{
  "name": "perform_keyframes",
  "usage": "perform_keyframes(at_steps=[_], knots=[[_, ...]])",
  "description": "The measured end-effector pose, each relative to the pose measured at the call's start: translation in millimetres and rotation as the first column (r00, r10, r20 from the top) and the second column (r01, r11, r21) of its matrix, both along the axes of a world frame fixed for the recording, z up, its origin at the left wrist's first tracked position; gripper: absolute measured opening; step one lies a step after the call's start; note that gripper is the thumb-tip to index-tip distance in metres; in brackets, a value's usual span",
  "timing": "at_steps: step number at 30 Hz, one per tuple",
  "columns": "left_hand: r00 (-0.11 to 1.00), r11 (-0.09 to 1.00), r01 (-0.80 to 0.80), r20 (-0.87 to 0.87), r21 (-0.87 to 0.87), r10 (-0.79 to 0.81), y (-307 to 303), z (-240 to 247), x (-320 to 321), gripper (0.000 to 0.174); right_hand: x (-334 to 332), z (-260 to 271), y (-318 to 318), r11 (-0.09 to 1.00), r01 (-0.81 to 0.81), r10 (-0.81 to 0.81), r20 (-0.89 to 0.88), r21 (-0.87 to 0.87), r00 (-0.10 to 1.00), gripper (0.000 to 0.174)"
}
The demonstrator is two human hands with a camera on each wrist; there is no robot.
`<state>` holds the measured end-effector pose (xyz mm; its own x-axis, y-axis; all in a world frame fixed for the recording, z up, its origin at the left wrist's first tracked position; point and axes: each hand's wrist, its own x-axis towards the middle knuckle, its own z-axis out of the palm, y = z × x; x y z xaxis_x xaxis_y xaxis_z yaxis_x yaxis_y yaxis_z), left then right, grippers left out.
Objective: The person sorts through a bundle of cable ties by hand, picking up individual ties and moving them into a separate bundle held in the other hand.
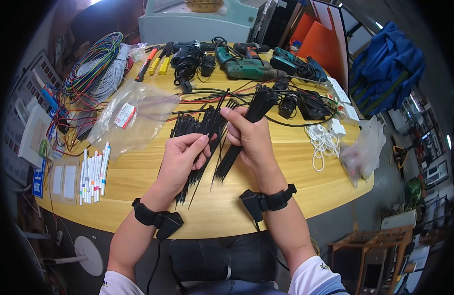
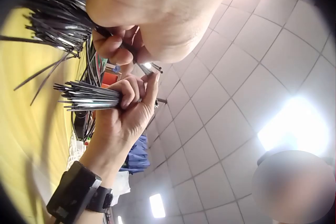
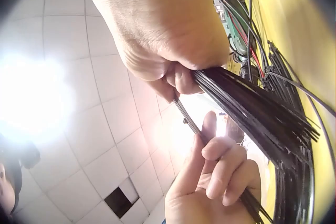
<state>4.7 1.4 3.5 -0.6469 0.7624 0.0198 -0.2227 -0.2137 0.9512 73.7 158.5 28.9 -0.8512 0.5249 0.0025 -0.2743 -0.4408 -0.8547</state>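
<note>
In the head view my right hand (image 1: pixel 255 140) grips a thick bundle of black cable ties (image 1: pixel 230 161), its fingers curled round the middle. The right thumb and a finger also pinch the ends of a few separate cable ties (image 3: pixel 187 115), best seen in the right wrist view. My left hand (image 1: pixel 183 156) pinches these same few ties lower down between thumb and forefinger, with the other fingers curled. Under and beyond the left hand, a loose pile of black cable ties (image 1: pixel 187 126) lies on the table, partly hidden by that hand.
Behind the hands lie cables, a green drill (image 1: pixel 251 70) and yellow-handled pliers (image 1: pixel 165 64). A clear plastic bag (image 1: pixel 148 105), marker pens (image 1: pixel 93 174) and coiled wires (image 1: pixel 91 69) occupy the left. White cord (image 1: pixel 321 142) and another plastic bag (image 1: pixel 364 150) lie right on the wooden table (image 1: pixel 305 189).
</note>
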Motion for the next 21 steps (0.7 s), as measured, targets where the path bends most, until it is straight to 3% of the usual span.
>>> perform_keyframes(at_steps=[10, 21], knots=[[0.998, 0.998, 0.05, -0.027, -0.033, -0.051, -0.6, -2.2, -1.2, 0.026, 1.2, 0.9, 6.0, 0.998, 0.01, -0.015, -0.076, -0.057, 0.997, 0.017], [0.998, 0.999, 0.025, -0.048, -0.026, -0.027, -0.7, -0.9, -0.5, 0.027, -0.4, 1.7, 3.7, 1.0, 0.002, -0.004, -0.036, -0.031, 0.999, 0.017]])
